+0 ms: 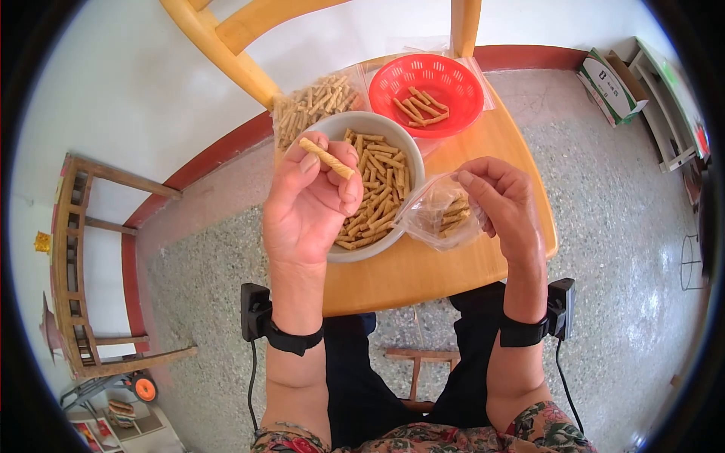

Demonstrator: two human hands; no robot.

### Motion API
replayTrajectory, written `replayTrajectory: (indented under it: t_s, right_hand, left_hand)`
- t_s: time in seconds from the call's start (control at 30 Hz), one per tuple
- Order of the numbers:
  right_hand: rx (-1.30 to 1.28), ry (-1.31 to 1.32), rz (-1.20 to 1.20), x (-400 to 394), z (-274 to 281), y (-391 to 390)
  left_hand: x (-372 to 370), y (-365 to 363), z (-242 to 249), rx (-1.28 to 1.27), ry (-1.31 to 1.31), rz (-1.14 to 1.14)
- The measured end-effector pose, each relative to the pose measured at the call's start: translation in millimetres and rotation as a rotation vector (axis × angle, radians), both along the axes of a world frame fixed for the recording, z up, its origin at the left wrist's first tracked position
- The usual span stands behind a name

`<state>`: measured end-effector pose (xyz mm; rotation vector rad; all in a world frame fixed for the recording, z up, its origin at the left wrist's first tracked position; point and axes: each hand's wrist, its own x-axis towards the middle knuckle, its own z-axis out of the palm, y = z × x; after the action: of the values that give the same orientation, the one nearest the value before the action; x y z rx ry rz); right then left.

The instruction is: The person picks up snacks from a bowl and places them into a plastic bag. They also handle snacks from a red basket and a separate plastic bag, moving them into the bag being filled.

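My left hand (308, 204) is turned palm up and pinches one short, twisted snack stick (326, 157) between thumb and fingers. Just behind it, a grey bowl (414, 155) holds many similar sticks. To the right, my right hand (504, 200) grips the edge of a clear plastic bag (423, 226) with several sticks inside. That bag hangs beside the bowl's right rim, over the chair seat. A red plastic basket (468, 113) with several sticks in it stands behind the bowl. At the back left lies a larger clear bag (317, 102) full of sticks.
Everything stands on a wooden chair seat (506, 158) with its backrest (260, 26) at the far side. A wooden frame (79, 264) lies at the left wall. A cardboard box (612, 87) and a grey shelf (657, 106) are at the far right.
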<state>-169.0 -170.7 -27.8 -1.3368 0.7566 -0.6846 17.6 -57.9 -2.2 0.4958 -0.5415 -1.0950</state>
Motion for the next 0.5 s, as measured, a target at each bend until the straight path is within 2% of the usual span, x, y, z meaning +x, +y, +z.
replayTrajectory:
  t_s: [0.07,0.3,0.37,0.4,0.47,0.5]
  right_hand:
    - [0.011,0.001,-0.003,-0.6,1.3,0.1]
    - [0.039,0.029,-0.006,-2.5,4.6,0.0]
    - [0.038,0.035,-0.008,-2.9,2.8,0.1]
    - [0.025,0.030,-0.015,-3.5,1.2,3.1]
    - [0.001,0.022,-0.035,-1.6,1.5,3.4]
    - [0.018,0.017,-0.015,-1.1,3.2,3.7]
  left_hand:
    - [-2.8,-1.4,-0.9,-0.025,0.120,-0.070]
    - [-12.3,-7.6,-5.0,-0.010,0.174,-0.125]
    - [-18.2,-8.4,-3.1,0.042,-0.039,-0.060]
    - [-24.9,-5.4,0.3,0.053,-0.026,-0.066]
    - [-37.7,-3.8,7.0,0.210,-0.598,0.204]
    - [-44.7,-3.6,9.0,0.223,-0.697,0.259]
